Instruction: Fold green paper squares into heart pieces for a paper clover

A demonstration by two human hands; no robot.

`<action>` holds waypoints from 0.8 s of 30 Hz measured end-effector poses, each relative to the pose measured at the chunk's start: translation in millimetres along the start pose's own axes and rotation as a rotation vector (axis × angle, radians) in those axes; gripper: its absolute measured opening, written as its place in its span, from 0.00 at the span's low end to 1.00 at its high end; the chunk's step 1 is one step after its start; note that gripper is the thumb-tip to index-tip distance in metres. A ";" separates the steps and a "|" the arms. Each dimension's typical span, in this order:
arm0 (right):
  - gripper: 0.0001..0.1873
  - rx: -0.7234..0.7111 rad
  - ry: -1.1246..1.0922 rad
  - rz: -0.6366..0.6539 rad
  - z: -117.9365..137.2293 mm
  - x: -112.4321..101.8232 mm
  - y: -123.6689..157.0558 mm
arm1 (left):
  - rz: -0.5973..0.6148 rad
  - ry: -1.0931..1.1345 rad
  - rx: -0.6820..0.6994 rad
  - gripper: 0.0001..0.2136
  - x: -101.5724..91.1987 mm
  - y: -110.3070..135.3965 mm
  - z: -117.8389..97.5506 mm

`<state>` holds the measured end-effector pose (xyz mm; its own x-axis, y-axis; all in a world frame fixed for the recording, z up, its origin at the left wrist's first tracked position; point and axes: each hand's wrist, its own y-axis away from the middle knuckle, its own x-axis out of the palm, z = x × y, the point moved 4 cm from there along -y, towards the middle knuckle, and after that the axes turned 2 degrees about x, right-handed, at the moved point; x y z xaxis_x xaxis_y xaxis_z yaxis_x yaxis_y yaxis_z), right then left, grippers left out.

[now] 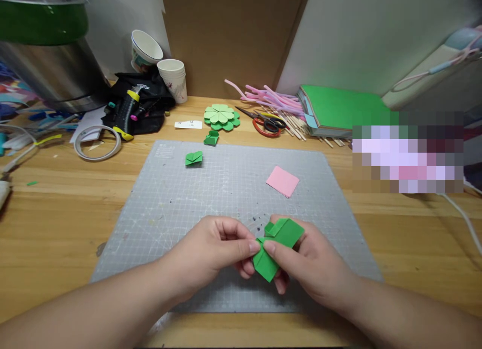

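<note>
As left hand (216, 246), right hand (314, 258) pinch green paper (285, 239) | room leftward to edge of mat (150, 213)

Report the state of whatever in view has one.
Green paper: folded, pinched in left hand and right hand.
Near small green piece: folded.
Far small green piece: folded.
Pale green flower: layered.
Pink paper: flat.
Tape roll: flat.
Front cups: nested, upright.
Rear cup: tilted.
Scissors: blade opening unclear.

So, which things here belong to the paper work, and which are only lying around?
Likely in the job:
green folded paper, pinched by left hand and right hand
two small green folded pieces
cutting mat

Probably lying about:
scissors
paper cups
wooden sticks
</note>
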<state>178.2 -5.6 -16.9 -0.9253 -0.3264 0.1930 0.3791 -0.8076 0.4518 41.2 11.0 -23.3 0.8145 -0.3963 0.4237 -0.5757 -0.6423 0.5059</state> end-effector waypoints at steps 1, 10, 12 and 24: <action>0.12 -0.004 0.000 0.000 -0.1 -0.3 -0.2 | -0.001 0.000 -0.004 0.13 0.1 -0.2 0.2; 0.15 0.003 0.013 0.055 -4.1 -7.2 -2.8 | 0.041 0.030 0.029 0.11 0.2 -2.1 -0.4; 0.15 0.010 0.008 0.059 -5.2 -7.1 -2.8 | 0.035 0.034 0.034 0.10 0.0 -2.4 -0.5; 0.11 0.014 0.004 0.000 1.8 -1.1 0.1 | 0.004 0.008 0.029 0.11 1.5 -1.6 0.0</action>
<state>179.3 -4.5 -15.5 -0.9253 -0.3283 0.1898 0.3792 -0.8004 0.4644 43.4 11.4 -23.4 0.8115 -0.3936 0.4318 -0.5766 -0.6593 0.4826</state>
